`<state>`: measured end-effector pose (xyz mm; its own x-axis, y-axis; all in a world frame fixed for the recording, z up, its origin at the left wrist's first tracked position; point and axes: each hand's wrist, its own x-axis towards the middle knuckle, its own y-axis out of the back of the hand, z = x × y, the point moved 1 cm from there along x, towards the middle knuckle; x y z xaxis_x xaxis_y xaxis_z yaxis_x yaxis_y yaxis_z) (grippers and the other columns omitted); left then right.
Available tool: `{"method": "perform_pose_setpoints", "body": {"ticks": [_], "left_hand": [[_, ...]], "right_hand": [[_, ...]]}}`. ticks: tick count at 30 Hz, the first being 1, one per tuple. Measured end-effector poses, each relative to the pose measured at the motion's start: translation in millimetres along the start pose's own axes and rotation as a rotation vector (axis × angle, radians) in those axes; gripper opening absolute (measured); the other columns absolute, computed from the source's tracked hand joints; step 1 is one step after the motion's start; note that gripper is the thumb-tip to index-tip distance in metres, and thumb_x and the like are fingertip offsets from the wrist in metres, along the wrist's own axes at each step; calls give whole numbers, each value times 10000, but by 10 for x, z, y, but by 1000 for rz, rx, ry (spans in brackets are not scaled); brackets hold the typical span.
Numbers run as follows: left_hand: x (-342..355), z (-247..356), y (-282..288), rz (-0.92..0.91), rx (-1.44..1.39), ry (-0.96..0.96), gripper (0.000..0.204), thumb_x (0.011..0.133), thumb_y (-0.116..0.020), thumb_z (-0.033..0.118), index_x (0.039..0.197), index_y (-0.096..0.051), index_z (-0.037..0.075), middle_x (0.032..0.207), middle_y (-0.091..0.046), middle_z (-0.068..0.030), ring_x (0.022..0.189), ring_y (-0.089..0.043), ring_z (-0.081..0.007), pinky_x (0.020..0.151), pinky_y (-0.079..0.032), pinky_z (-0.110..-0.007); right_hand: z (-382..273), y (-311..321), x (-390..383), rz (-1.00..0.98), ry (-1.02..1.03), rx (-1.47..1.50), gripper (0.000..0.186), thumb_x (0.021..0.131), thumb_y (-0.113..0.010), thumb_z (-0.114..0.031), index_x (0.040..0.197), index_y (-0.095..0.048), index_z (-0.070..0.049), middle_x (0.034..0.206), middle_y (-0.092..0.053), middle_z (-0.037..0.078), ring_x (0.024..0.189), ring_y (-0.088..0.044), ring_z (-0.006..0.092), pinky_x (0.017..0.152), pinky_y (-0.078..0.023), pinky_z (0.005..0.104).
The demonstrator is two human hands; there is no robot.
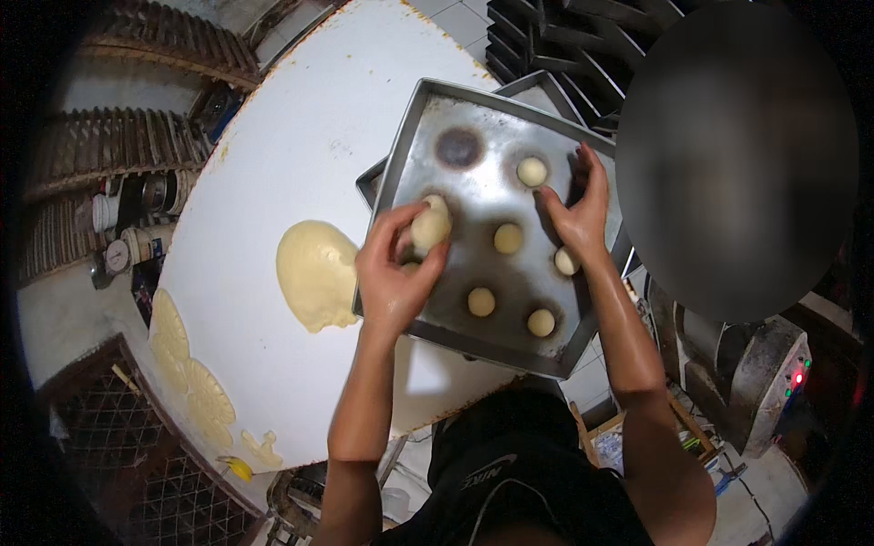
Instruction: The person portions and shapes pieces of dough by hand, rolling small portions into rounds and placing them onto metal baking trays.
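Note:
A metal baking tray [555, 362] holds several small, pale, round dough balls set apart from one another. My left hand [387, 273] is over its left side, thumb and fingers curled round a dough ball [430, 229]. Another ball shows partly just beyond the held one, and a third is mostly hidden behind that hand. My right hand [581, 214] hovers over the right side, thumb and fingers apart with nothing between them. Beside its thumb sits a dough ball [533, 171]; a different ball [566, 262] lies close to the wrist.
Left of the tray, a large lump of dough [314, 273] lies on the white table [300, 146]. Flattened, ridged dough pieces [205, 396] line the table's left edge near a yellow item [237, 468]. A second tray [542, 91] sits underneath. Dark metal pans [555, 36] are stacked at far right.

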<state>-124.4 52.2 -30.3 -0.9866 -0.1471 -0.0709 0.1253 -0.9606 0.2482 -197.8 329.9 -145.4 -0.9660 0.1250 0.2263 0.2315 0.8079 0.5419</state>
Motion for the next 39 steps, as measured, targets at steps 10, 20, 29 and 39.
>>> {"method": "perform_pose_setpoints", "body": {"ticks": [10, 20, 29, 39], "left_hand": [[1012, -678, -586, 23, 474, -304, 920, 713, -978, 200, 1490, -509, 51, 1418, -564, -200, 1284, -573, -371, 1113, -461, -465], [-1670, -1772, 1366, 1089, 257, 306, 388, 988, -688, 39, 1346, -560, -39, 1320, -600, -163, 1145, -593, -247, 996, -507, -365], [-2350, -3067, 1068, 1028, 1152, 548, 618, 1037, -585, 477, 1487, -519, 59, 1547, -458, -257, 1401, -446, -440, 1111, -365, -629], [-2416, -2977, 1157, 911, 1140, 457, 594, 1053, -619, 355, 1469, -458, -37, 1519, -409, -279, 1387, -451, -433, 1115, -447, -590]], "right_hand": [[-202, 290, -262, -105, -160, 72, 567, 857, -816, -63, 1377, -596, -10, 1291, -653, 161, 1214, -659, 293, 994, -534, 406], [-789, -976, 644, -308, 243, -87, 565, 786, -863, -108, 1300, -648, -15, 1220, -675, 197, 1180, -627, 414, 1042, -505, 481], [-644, -1257, 602, -338, 185, 36, 551, 804, -857, -124, 1303, -651, -10, 1236, -681, 193, 1178, -611, 400, 1058, -475, 469], [-690, -623, 160, -318, 45, 6, 623, 810, -878, -143, 1368, -631, -15, 1341, -659, 187, 1220, -644, 319, 994, -530, 418]]}}
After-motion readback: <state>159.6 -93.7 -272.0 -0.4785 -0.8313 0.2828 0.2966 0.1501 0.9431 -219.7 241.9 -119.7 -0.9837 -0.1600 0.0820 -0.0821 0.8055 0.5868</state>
